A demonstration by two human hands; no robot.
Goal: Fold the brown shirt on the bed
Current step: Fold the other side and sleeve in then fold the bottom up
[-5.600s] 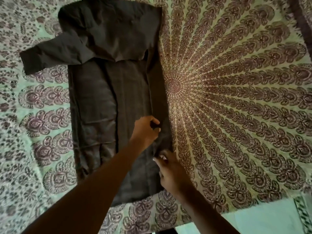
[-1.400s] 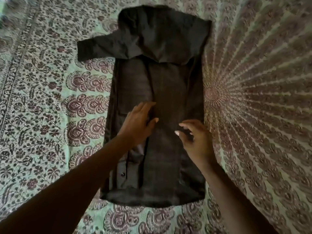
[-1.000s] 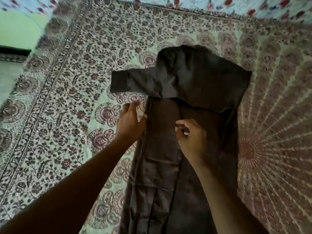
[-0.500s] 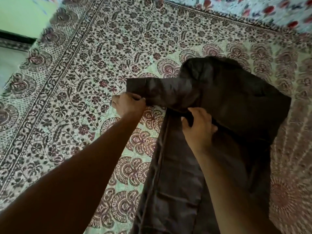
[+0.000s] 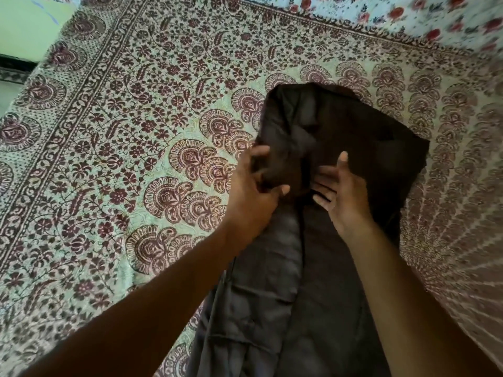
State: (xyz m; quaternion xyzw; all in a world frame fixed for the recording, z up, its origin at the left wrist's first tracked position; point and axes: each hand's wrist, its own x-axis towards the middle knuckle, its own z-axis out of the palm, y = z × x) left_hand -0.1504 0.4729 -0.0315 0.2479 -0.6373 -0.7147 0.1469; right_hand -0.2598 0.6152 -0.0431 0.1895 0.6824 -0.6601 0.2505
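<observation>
The brown shirt [image 5: 340, 137] lies lengthwise on the bed, its sides folded in to a narrow strip that runs toward me. Its left sleeve is folded across onto the chest. My left hand [image 5: 253, 191] grips that sleeve at the shirt's left edge, fingers curled around the cloth. My right hand [image 5: 340, 191] is just to the right of it, fingers spread and palm partly turned up, touching the shirt's middle without gripping it. The shirt's lower end runs out of view at the bottom.
The bed wears a patterned maroon and pale green bedsheet [image 5: 136, 131]. A floral cloth [image 5: 408, 14] lies along the far edge. The bed's left edge and a green wall [image 5: 24, 25] show at the top left.
The left sleeve stuck out to the left half a second ago; my left hand has carried it over onto the shirt's body. My right hand has let go and opened.
</observation>
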